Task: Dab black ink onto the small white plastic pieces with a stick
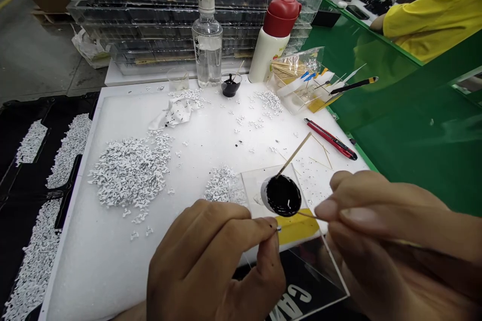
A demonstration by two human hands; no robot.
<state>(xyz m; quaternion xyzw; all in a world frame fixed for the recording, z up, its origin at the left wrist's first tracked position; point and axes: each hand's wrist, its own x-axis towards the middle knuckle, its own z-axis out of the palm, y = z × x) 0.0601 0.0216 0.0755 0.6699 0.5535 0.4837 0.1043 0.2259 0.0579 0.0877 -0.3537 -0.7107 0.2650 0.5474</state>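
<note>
Right hand point(380, 230) pinches a toothpick point(311, 216), its tip near the tiny part point(279, 228) pinched by the left hand point(214, 261), just beside the black paint point(282, 194).

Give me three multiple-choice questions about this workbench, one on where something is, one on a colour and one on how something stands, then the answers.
1. Where is the pool of black ink?
A) In the water bottle
B) On the clear plastic sheet
C) On the green bench top

2. What colour is the cap of the white bottle?
A) Blue
B) Yellow
C) Red

3. How does the wooden stick stand?
A) Tilted, with its tip in the ink
B) Flat on the foam board
C) Upright in the water bottle

Answers:
1. B, the ink lies on top of the sheet.
2. C, the cap shows plainly red above the white body.
3. A, it slants up and away from the ink's edge.
</note>
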